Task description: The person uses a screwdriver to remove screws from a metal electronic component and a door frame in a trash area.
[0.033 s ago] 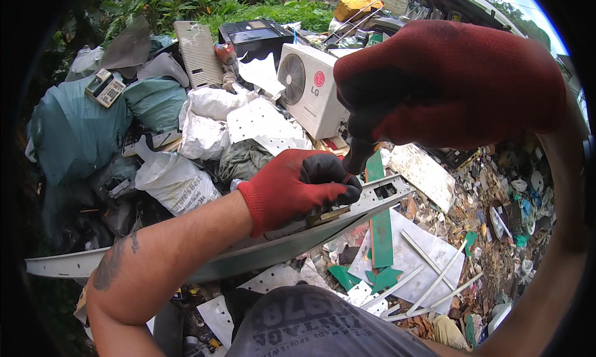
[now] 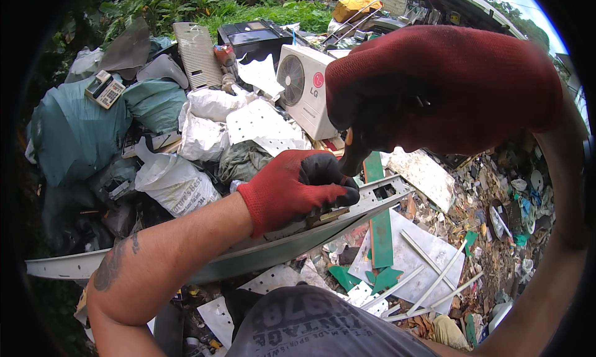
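Note:
My left hand (image 2: 299, 186), in a red glove with black fingers, rests over a long white panel (image 2: 385, 192) that lies across in front of me. Its fingers are closed in a pinch, and whatever is between them is hidden. A brass-coloured piece (image 2: 328, 217) sticks out below those fingers, on the panel. Above and to the right, my right hand (image 2: 441, 90), gloved alike, is closed in a fist with its fingers reaching down to the left hand's fingertips. A small orange sliver (image 2: 349, 137) shows at its finger edge; the thing it belongs to is hidden.
Behind the panel lies heaped scrap: a white air-conditioner outdoor unit (image 2: 307, 87), white sacks (image 2: 177, 183), a teal bag (image 2: 77, 127) and a desk phone (image 2: 104, 89). To the right, a green strip (image 2: 380, 239), a pale sheet (image 2: 428, 251) and thin white strips cover littered ground.
My right hand has shifted slightly left and turned, so the orange sliver now shows beside its fingers. The left hand and the panel have hardly moved.

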`<action>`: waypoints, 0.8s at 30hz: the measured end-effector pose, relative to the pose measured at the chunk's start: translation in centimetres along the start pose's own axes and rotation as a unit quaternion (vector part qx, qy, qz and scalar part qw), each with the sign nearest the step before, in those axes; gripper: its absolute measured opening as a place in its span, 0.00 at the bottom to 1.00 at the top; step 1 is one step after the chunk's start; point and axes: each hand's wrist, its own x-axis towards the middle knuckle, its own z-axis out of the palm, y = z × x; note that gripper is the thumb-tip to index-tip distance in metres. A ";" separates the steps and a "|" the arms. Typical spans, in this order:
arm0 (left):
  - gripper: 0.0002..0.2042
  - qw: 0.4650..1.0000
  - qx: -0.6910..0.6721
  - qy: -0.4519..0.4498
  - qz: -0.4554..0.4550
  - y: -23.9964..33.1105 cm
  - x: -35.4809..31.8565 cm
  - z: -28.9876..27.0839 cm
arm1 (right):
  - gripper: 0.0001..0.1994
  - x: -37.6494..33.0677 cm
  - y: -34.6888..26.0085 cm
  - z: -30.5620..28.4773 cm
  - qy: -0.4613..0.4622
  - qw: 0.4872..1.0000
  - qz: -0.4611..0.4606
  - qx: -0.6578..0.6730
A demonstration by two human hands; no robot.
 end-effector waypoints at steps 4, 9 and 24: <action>0.08 0.999 0.031 -0.004 0.031 -0.2 0.2 1.1 | 0.14 -1.2 5.2 1.9 0.066 0.948 -0.310 -0.010; 0.10 0.998 0.041 0.020 0.031 0.8 -1.4 1.0 | 0.14 -1.7 2.8 1.5 0.061 0.994 -0.095 0.013; 0.10 0.994 0.090 0.067 -0.014 1.2 -0.9 1.3 | 0.12 -3.0 1.7 2.0 0.126 0.992 -0.018 0.018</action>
